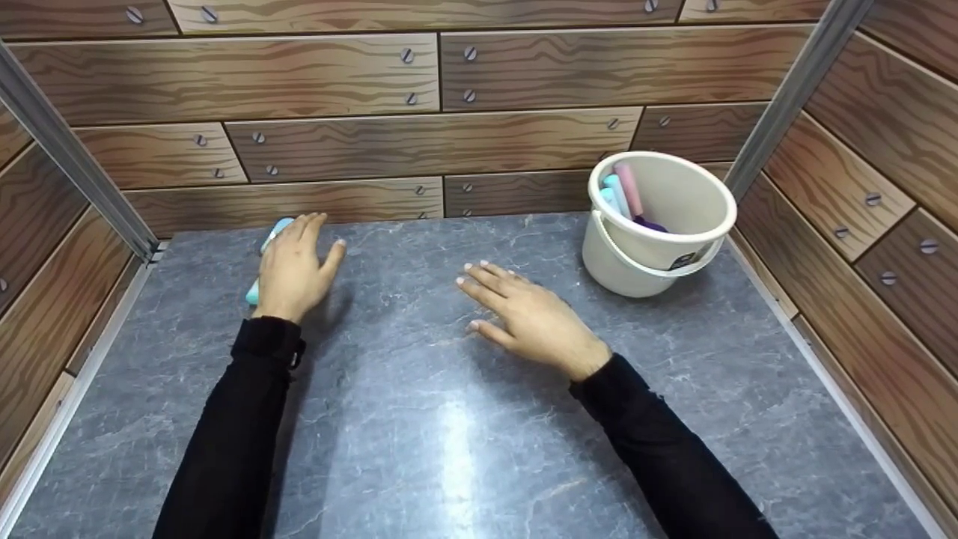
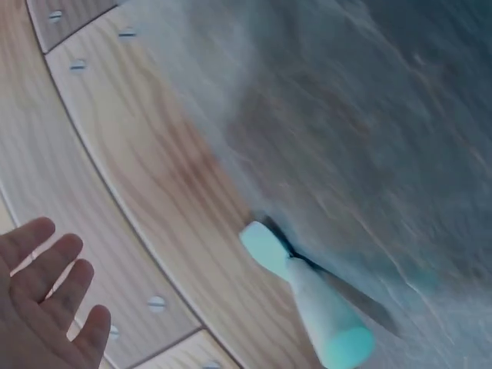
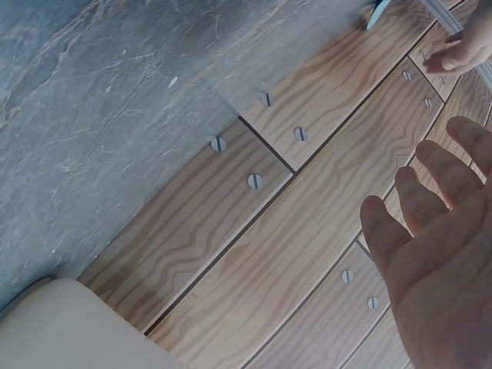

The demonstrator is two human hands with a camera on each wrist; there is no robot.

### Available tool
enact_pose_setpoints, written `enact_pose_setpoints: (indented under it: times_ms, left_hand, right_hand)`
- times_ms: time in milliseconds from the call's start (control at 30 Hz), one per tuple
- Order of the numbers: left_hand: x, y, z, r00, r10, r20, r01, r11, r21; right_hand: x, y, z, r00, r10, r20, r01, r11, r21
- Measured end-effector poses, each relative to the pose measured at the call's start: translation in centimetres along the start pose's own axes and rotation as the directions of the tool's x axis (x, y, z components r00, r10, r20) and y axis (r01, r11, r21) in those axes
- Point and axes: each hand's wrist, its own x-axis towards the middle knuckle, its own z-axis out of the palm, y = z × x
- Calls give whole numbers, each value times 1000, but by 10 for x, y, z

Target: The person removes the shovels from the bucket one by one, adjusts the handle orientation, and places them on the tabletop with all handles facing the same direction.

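My left hand (image 1: 292, 266) hovers with its fingers straight over a turquoise-and-white object (image 1: 253, 292), hiding most of it in the head view. The left wrist view shows that object (image 2: 319, 304) whole: a pale tube with a rounded turquoise end, a narrow waist and a flared turquoise tip. It lies on the tabletop near the back wall, apart from the left fingers (image 2: 65, 296). My right hand (image 1: 535, 318) is held over the middle of the table, fingers extended, with nothing in it. To its right stands a cream bucket (image 1: 636, 266).
Inside the bucket are a pink tube (image 1: 629, 187), turquoise-ended pieces (image 1: 612, 191) and something dark purple (image 1: 650, 224). The bucket's handle hangs down at its front. Wood-patterned walls (image 1: 337, 75) enclose the grey marbled tabletop (image 1: 419, 389) at the back and sides.
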Motion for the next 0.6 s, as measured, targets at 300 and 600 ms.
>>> enact_pose_setpoints:
  times_ms: [300,600]
  left_hand:
    - [-10,20,0,997,68,32,-68,998,-10]
    - [-20,36,5,991,135,9,-135,991,1]
  right_hand:
    - [0,0,0,1000,0,-8,0,1000,4]
    - [-1,6,-8,998,40,-38,-41,999,-16]
